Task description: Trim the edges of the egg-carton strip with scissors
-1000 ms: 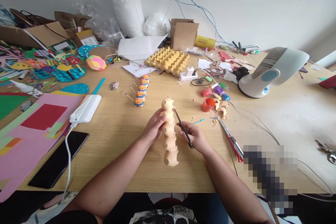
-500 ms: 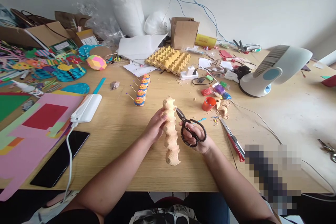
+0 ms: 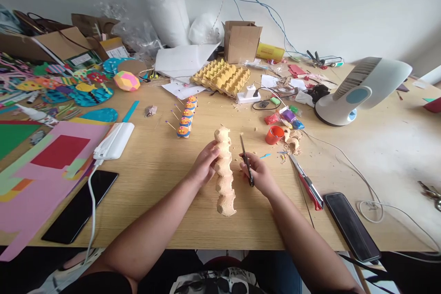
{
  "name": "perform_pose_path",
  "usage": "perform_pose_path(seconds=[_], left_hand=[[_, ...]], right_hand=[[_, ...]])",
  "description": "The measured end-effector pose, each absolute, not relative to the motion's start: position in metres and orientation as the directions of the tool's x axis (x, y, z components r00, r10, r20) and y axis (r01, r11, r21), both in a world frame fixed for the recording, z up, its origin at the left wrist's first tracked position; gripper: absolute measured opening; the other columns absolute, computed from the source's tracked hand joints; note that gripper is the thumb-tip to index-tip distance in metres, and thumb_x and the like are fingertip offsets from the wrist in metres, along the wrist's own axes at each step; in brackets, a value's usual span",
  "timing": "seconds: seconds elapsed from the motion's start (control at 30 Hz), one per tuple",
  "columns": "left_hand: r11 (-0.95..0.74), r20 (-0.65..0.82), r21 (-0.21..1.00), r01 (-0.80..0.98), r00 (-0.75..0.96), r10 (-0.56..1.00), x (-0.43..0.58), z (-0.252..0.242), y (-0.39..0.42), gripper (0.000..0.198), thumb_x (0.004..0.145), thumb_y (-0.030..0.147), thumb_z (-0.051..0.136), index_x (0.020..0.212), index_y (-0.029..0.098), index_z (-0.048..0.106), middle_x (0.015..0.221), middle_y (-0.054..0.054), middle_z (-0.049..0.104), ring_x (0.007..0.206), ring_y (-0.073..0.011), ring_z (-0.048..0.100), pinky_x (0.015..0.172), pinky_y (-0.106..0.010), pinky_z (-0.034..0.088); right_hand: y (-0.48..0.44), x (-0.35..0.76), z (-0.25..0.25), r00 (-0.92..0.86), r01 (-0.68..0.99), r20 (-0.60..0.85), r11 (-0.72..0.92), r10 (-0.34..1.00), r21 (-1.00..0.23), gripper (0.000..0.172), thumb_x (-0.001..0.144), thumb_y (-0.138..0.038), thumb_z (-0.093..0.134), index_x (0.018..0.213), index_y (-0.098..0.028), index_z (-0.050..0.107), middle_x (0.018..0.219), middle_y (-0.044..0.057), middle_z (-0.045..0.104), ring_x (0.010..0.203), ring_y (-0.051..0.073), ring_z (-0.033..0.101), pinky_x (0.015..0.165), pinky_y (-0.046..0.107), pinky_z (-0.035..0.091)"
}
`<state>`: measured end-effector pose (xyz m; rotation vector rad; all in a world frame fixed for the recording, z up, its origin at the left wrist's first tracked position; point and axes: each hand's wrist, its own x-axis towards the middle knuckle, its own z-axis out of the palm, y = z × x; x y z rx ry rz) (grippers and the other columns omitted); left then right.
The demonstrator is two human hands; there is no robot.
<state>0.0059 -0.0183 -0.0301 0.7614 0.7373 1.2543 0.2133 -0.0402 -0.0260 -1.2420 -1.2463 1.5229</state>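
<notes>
A beige strip of egg carton (image 3: 224, 174), bumpy with several cups in a row, is gripped along its left side by my left hand (image 3: 204, 163). Just right of it, my right hand (image 3: 262, 173) is closed on black-handled scissors (image 3: 246, 161), turned edge-on with the tip pointing away from me. A small gap separates the blades from the carton's ragged right edge. Farther back stands a painted orange and blue carton strip (image 3: 187, 117) with pins sticking out to its left.
Right of my hands lie a red cutter knife (image 3: 309, 186), a phone (image 3: 352, 226), an orange cup (image 3: 274, 135) and carton scraps (image 3: 292, 140). A fan (image 3: 361, 94) stands farther right. Left are a power bank (image 3: 115, 142), another phone (image 3: 81, 206) and coloured paper (image 3: 62, 165). Behind is a yellow egg tray (image 3: 221, 78).
My right hand has turned the scissors from broadside to edge-on and drawn the blades slightly away from the carton strip. My left hand and the strip have barely moved.
</notes>
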Motion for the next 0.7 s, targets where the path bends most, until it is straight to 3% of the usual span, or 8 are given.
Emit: perform_pose_path(seconds=[0.17,0.47,0.7], left_hand=[[0.146,-0.072,0.832,-0.535,0.157,0.985,0.004,-0.037,-0.016,0.049,0.078,0.059,0.091,0.119,0.034,0.083,0.111,-0.008,0.08,0.084,-0.0289,0.07,0.074,-0.039,0.048],[0.153,-0.078,0.853,-0.499,0.168,0.983,0.007,-0.034,-0.016,0.049,0.076,0.062,0.091,0.116,0.035,0.082,0.113,-0.007,0.081,0.086,-0.0274,0.07,0.076,-0.04,0.052],[0.15,-0.097,0.856,-0.495,0.131,0.987,0.006,-0.032,-0.016,0.047,0.08,0.061,0.088,0.118,0.035,0.081,0.116,-0.007,0.08,0.094,-0.0298,0.071,0.08,-0.041,0.053]], right_hand=[[-0.041,0.212,-0.021,-0.243,0.092,-0.156,-0.138,0.957,-0.986,0.055,0.082,-0.058,0.085,0.118,-0.02,0.071,0.078,-0.002,0.061,0.072,0.016,0.056,0.064,0.03,0.044],[-0.045,0.211,-0.017,-0.341,0.1,-0.244,-0.224,0.908,-0.97,0.055,0.086,-0.066,0.078,0.118,-0.022,0.068,0.072,-0.005,0.053,0.064,0.014,0.045,0.058,0.028,0.034],[-0.045,0.215,-0.018,-0.354,0.062,-0.288,-0.284,0.89,-0.957,0.058,0.083,-0.069,0.08,0.114,-0.022,0.069,0.074,-0.005,0.054,0.06,0.012,0.044,0.053,0.027,0.032]])
